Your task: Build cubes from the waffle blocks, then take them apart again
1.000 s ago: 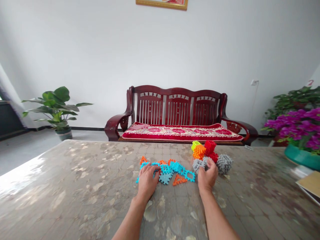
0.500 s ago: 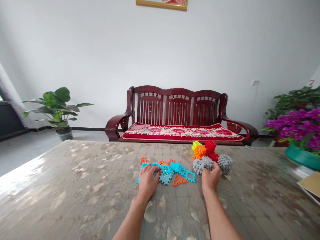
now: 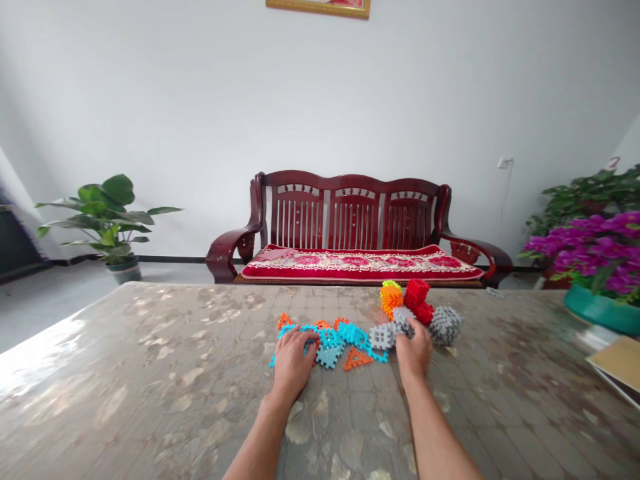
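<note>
My left hand (image 3: 294,357) rests over the left end of a loose heap of blue interlocking blocks (image 3: 353,335), its fingers stretched out and holding nothing visible. My right hand (image 3: 415,350) is closed on grey interlocking blocks (image 3: 383,336), just right of the heap. A round cluster of grey blocks (image 3: 447,325) lies to its right. Beyond it sit red blocks (image 3: 417,293) and a stack of orange blocks (image 3: 391,303), with yellow-green blocks (image 3: 393,285) behind. Orange triangle pieces (image 3: 357,359) lie among the blue ones. My right fingertips are partly hidden.
The patterned table (image 3: 190,380) spreads around both hands. At its right stand a teal pot (image 3: 600,311) of purple flowers and a tan book or box (image 3: 617,363). A wooden bench (image 3: 353,217) is behind the table, and a potted plant (image 3: 115,220) stands at the left.
My right hand has moved slightly left with the grey blocks, which now reach the right end of the blue heap. My left hand stays on the blue blocks. The view has shifted a little.
</note>
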`<state>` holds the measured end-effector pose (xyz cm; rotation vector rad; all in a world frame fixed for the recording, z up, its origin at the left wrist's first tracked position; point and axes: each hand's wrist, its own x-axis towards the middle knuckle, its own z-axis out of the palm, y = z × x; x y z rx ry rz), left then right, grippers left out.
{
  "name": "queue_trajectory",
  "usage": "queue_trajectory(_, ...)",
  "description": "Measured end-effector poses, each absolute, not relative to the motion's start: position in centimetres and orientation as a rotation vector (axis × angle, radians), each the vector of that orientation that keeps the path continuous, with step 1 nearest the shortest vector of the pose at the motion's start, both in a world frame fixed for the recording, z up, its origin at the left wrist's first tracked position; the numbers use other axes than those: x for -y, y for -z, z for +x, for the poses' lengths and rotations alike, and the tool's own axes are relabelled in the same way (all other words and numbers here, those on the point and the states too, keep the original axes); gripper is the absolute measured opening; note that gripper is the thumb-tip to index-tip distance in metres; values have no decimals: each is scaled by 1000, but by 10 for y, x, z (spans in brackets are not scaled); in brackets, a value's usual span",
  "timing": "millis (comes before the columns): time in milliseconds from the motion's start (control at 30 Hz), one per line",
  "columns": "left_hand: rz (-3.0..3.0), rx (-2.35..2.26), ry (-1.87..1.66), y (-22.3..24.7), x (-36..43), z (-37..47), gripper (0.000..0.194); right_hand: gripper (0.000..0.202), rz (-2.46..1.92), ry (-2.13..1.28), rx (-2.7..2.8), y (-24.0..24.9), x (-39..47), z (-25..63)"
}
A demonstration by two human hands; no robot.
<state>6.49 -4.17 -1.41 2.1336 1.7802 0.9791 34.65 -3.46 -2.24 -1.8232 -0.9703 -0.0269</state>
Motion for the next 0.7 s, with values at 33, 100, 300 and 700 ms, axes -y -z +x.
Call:
queue_trajectory(33, 2136, -1782, -980, 14, 42, 65, 23, 53, -1819, 29, 968, 21, 35, 346)
queue_trajectory(100, 2137, -1787, -986, 14, 42, 65, 23, 49, -1806, 45, 954, 19, 36, 346)
queue_trajectory(300, 2133, -1783, -992, 15, 41, 65, 22, 38, -1849, 151, 1088, 11, 45, 335)
queue_trajectory(700, 2132, -1768, -982, 15, 41, 65, 24, 32, -2228, 130, 1287, -2, 54, 314)
